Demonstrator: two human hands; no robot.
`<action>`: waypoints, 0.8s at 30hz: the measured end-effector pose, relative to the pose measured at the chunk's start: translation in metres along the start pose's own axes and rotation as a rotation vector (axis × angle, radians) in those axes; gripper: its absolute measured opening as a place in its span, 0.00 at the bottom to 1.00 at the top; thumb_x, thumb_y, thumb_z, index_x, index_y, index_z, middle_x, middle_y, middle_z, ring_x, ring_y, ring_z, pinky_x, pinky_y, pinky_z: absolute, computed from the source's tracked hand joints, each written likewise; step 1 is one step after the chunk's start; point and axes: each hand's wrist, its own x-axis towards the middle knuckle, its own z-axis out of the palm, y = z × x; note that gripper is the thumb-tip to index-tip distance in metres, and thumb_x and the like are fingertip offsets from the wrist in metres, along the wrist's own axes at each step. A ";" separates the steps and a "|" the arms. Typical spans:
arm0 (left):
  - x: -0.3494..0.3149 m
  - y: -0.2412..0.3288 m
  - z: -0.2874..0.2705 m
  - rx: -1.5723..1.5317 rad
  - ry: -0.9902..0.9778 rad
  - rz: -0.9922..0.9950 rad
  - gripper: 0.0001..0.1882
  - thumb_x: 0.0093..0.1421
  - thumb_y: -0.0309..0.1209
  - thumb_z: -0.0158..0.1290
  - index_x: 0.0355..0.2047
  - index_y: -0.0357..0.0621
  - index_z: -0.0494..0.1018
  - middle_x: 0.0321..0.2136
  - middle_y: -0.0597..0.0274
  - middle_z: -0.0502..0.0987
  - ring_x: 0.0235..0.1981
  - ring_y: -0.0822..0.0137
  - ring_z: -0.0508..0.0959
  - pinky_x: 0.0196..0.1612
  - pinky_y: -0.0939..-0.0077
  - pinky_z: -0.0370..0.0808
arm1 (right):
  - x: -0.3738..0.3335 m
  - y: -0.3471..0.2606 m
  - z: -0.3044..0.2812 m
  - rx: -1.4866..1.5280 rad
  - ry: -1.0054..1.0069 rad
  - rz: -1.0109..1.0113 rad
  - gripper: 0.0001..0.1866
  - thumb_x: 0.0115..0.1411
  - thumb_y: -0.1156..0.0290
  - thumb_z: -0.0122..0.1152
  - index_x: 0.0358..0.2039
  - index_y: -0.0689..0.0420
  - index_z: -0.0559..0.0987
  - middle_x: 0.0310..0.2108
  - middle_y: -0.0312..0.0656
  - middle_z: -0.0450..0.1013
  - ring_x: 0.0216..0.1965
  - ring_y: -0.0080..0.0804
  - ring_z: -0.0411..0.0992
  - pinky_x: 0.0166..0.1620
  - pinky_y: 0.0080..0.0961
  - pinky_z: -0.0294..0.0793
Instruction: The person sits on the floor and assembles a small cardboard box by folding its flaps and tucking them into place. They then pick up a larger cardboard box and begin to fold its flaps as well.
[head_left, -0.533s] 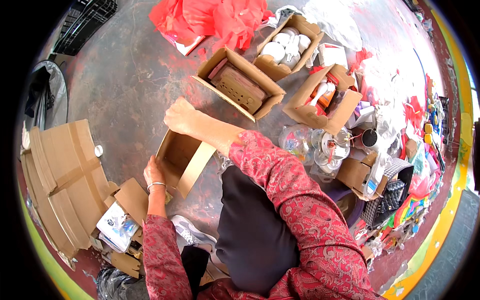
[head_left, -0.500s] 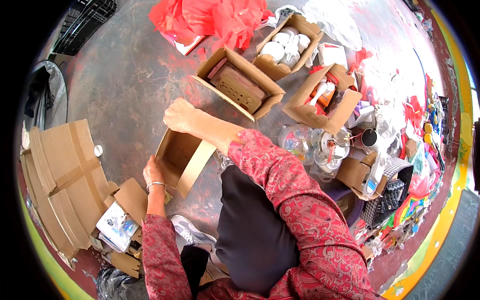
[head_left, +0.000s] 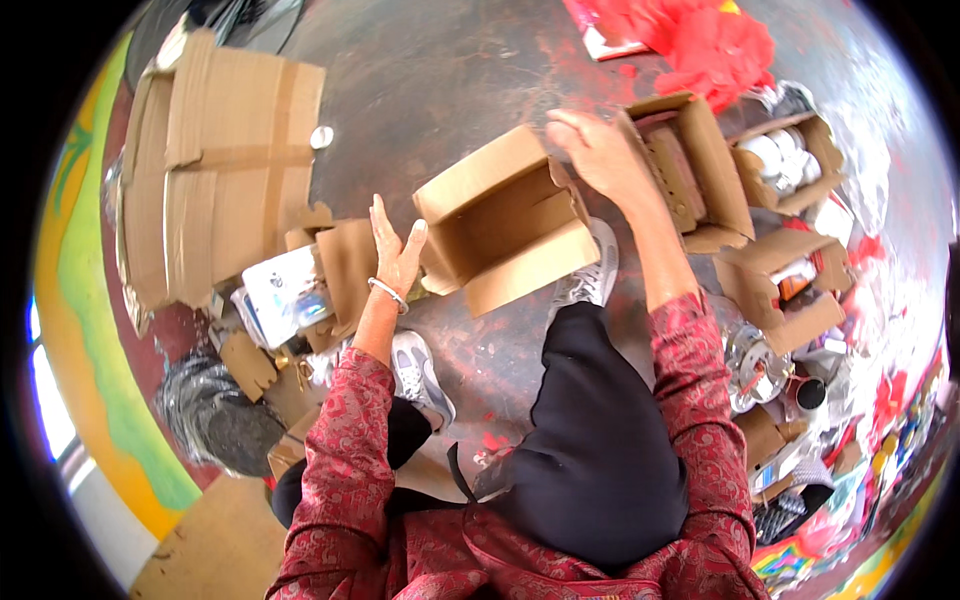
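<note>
An open cardboard box (head_left: 545,262) stands on the floor in front of me, its flaps spread and its inside bare. Just off its left side is my left hand (head_left: 397,248), fingers stretched out, holding nothing. On the other side my right hand (head_left: 600,150) hangs with fingers extended and apart, between this box and a second cardboard box (head_left: 735,185) that holds a brown slotted block (head_left: 672,175). A bracelet circles my left wrist.
Flattened cardboard (head_left: 240,150) lies at left, beside a carton with a white package (head_left: 288,290). To the right are a box of white round items (head_left: 780,160), another open box (head_left: 785,270) and plastic clutter. Red sheeting (head_left: 715,50) lies at the back.
Both hands have let go of the cardboard box and moved apart to its two sides. The view has swung left, so the surroundings appear further right.
</note>
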 end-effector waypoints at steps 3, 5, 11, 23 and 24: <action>-0.024 -0.003 -0.018 -0.081 0.180 -0.015 0.39 0.57 0.40 0.49 0.60 0.37 0.41 0.60 0.45 0.46 0.62 0.54 0.46 0.62 0.64 0.44 | -0.012 -0.016 -0.001 -0.015 0.206 -0.082 0.20 0.57 0.60 0.51 0.44 0.62 0.72 0.46 0.51 0.68 0.50 0.44 0.65 0.53 0.31 0.61; -0.043 0.018 -0.040 -0.279 0.299 -0.134 0.21 0.57 0.31 0.49 0.49 0.33 0.63 0.45 0.49 0.69 0.49 0.61 0.69 0.52 0.70 0.64 | -0.032 -0.037 -0.014 0.017 0.352 -0.109 0.16 0.56 0.66 0.54 0.41 0.63 0.73 0.41 0.49 0.70 0.45 0.40 0.68 0.49 0.28 0.64; -0.118 0.101 -0.141 -0.230 0.248 -0.123 0.19 0.62 0.34 0.41 0.14 0.42 0.64 0.09 0.68 0.63 0.12 0.76 0.64 0.25 0.82 0.67 | -0.101 -0.076 -0.010 0.104 0.258 0.155 0.13 0.58 0.71 0.52 0.19 0.62 0.69 0.17 0.35 0.66 0.15 0.16 0.61 0.20 0.14 0.59; -0.208 0.126 -0.124 -1.872 -0.188 -0.413 0.36 0.57 0.54 0.43 0.59 0.47 0.49 0.60 0.52 0.50 0.59 0.59 0.56 0.59 0.52 0.51 | -0.149 -0.390 -0.012 -0.086 -0.127 -0.820 0.29 0.60 0.57 0.44 0.57 0.60 0.59 0.59 0.47 0.54 0.60 0.38 0.53 0.58 0.35 0.52; -0.207 0.141 -0.122 -1.934 -0.261 -0.346 0.37 0.57 0.56 0.41 0.59 0.45 0.51 0.59 0.52 0.53 0.58 0.58 0.57 0.59 0.54 0.52 | -0.159 -0.399 -0.002 -0.121 -0.152 -0.864 0.29 0.60 0.57 0.43 0.58 0.60 0.59 0.59 0.48 0.54 0.61 0.39 0.52 0.58 0.36 0.52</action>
